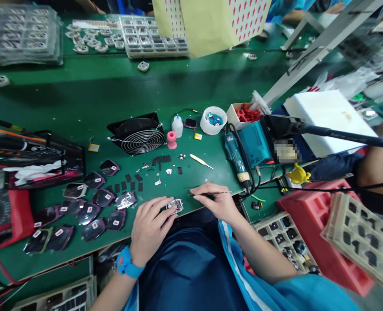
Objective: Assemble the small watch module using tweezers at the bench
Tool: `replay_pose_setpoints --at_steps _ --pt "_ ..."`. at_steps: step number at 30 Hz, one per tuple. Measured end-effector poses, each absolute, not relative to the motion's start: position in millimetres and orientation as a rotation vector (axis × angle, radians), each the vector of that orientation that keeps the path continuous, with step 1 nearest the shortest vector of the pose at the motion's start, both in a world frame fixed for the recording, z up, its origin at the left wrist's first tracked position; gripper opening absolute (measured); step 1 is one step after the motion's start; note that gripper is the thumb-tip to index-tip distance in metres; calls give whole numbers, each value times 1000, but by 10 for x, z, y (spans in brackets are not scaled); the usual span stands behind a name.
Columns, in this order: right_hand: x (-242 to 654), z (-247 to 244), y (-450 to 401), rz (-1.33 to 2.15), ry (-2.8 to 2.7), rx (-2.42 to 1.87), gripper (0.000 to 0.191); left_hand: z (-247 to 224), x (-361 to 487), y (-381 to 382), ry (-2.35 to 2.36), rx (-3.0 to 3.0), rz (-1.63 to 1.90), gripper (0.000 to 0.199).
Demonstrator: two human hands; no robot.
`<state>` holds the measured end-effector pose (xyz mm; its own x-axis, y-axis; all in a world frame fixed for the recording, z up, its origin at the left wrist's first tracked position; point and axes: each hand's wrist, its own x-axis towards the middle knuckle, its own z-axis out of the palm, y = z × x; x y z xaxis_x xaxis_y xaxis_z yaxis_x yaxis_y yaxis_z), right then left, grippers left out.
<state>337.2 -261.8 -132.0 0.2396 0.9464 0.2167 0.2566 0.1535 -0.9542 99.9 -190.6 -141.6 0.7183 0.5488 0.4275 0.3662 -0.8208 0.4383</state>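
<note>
Near the bench's front edge my left hand (153,224), with a blue wrist strap, holds a small open watch-like housing (176,206) between its fingers. Small parts show inside the housing. My right hand (215,201) is to the right of it, its fingers pinched on thin dark tweezers (215,194). The two hands are apart. Left of my left hand lie several dark glass faces in purple frames (88,213), many with a red-marked label. Small black pads (129,177) and tiny parts are spread beyond my hands, with a cream-handled tool (201,161).
A black fan (139,136), a white bottle (177,126), a pink spool (171,140) and a white tub (213,121) stand further back. At the right are an electric screwdriver (235,155), cables, red foam (321,224) and trays (366,237). A person's arm shows at the far right.
</note>
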Motion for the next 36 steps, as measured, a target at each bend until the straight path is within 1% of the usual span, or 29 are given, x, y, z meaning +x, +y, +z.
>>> replay_pose_setpoints --at_steps 3,7,20,26,30,36 --pt "3227 -1336 -2598 831 -1308 -1247 10 -1411 1004 -1908 708 2611 807 10" --pt "3150 -1375 -2568 810 -1387 -1184 11 -1427 1001 -1907 713 2608 798 11" --pt "3135 -1400 -2572 712 -1478 -1195 9 -1427 1014 -1930 733 2579 825 10" --pt "3132 -1407 -2598 656 -1532 -1243 13 -1409 1009 -1937 719 2581 833 10" --pt "3137 -1404 -2587 677 -1528 -1257 14 -1424 990 -1941 727 2594 817 15" --pt "3152 -1411 -2571 756 -1426 -1184 8 -1450 992 -1936 741 2607 817 20"
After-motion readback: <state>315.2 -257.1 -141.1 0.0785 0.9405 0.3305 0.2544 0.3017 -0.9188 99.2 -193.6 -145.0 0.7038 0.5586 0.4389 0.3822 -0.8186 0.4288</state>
